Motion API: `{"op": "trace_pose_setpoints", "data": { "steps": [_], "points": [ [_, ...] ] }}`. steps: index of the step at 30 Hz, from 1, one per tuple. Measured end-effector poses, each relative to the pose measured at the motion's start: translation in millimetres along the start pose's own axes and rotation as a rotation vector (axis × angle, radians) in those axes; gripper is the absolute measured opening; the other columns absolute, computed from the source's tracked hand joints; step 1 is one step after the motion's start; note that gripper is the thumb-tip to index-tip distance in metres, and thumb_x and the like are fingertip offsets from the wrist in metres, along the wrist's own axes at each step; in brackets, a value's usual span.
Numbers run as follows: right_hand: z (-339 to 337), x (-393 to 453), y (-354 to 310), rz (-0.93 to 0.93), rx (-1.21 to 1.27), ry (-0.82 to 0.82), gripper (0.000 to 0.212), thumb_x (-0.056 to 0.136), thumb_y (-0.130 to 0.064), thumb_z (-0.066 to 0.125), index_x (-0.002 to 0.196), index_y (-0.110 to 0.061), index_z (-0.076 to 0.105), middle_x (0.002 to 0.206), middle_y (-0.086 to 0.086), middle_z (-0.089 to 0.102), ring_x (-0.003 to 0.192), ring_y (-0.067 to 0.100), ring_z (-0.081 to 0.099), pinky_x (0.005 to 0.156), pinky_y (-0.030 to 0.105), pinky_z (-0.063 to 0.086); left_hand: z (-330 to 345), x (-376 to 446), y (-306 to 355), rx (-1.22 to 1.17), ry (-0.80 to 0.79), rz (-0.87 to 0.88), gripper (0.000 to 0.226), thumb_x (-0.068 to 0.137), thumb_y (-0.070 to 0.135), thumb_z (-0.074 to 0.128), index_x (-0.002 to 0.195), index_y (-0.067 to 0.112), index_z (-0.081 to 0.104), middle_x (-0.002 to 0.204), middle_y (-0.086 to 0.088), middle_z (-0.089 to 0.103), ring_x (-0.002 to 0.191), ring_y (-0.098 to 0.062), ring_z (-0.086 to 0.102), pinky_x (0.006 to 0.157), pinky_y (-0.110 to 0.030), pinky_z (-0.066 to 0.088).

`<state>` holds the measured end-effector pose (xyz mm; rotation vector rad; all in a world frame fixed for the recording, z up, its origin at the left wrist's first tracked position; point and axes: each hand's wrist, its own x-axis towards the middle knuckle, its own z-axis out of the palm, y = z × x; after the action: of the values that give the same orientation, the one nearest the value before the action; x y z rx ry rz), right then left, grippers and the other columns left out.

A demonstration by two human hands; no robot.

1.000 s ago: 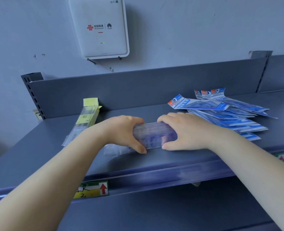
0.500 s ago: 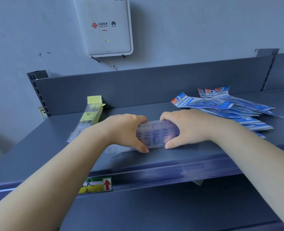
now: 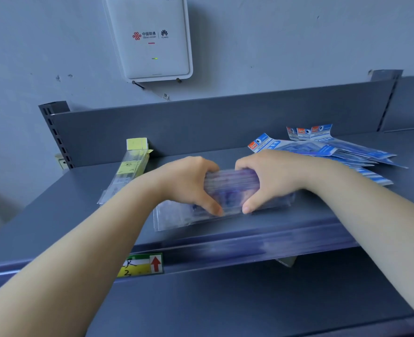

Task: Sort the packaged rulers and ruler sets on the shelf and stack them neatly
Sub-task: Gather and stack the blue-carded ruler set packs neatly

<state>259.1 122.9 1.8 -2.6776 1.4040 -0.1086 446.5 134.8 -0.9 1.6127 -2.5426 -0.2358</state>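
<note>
A bundle of clear purple rulers in plastic sleeves (image 3: 230, 188) lies near the front of the grey shelf (image 3: 55, 215). My left hand (image 3: 189, 183) grips its left part, fingers over the far edge and thumb on the near edge. My right hand (image 3: 271, 181) grips the right part the same way. Both thumbs almost meet at the front. To the right, a fanned pile of blue-carded ruler sets (image 3: 322, 152) lies on the shelf, partly hidden by my right forearm. A yellow-labelled ruler pack (image 3: 128, 171) lies at the left, pointing toward the back panel.
The shelf's grey back panel (image 3: 201, 120) stands behind everything. A white wifi box (image 3: 152, 37) hangs on the wall above. A yellow-green price tag with a red arrow (image 3: 142, 265) sits in the shelf's front rail. Another shelf section adjoins at the right.
My hands have drawn closer together on the purple bundle, thumbs nearly touching now. The bundle has stayed in about the same place on the shelf.
</note>
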Motion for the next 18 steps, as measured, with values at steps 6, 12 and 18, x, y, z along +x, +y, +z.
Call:
{"op": "trace_pose_setpoints", "data": {
  "steps": [6, 12, 18],
  "points": [
    [-20.7, 1.8, -2.4, -0.026, -0.024, 0.091, 0.046, 0.058, -0.052, 0.081, 0.084, -0.028, 0.051, 0.073, -0.015, 0.054, 0.07, 0.003, 0.05, 0.064, 0.028, 0.041, -22.8, -1.0, 2.5, 0.049, 0.079, 0.007, 0.039, 0.057, 0.044, 0.083, 0.075, 0.022, 0.057, 0.067, 0.006, 0.06, 0.061, -0.013, 0.055, 0.062, -0.033, 0.047],
    [-28.7, 3.0, -7.2, -0.031, -0.025, 0.101, 0.048, 0.06, -0.049, 0.081, 0.09, -0.017, 0.061, 0.073, -0.01, 0.06, 0.067, 0.003, 0.053, 0.058, 0.021, 0.037, -33.2, -4.6, 3.5, 0.058, 0.081, -0.014, 0.042, 0.057, 0.045, 0.082, 0.086, 0.022, 0.063, 0.073, 0.006, 0.065, 0.069, -0.014, 0.061, 0.067, -0.034, 0.051],
    [-29.2, 6.3, -10.5, -0.018, -0.002, 0.111, 0.043, 0.061, -0.048, 0.081, 0.086, -0.024, 0.056, 0.069, -0.014, 0.055, 0.064, -0.001, 0.05, 0.056, 0.02, 0.037, -36.2, -7.1, 1.5, 0.113, 0.128, -0.061, 0.045, 0.057, 0.051, 0.081, 0.09, 0.026, 0.061, 0.074, 0.009, 0.064, 0.069, -0.008, 0.059, 0.069, -0.034, 0.051]
  ]
}}
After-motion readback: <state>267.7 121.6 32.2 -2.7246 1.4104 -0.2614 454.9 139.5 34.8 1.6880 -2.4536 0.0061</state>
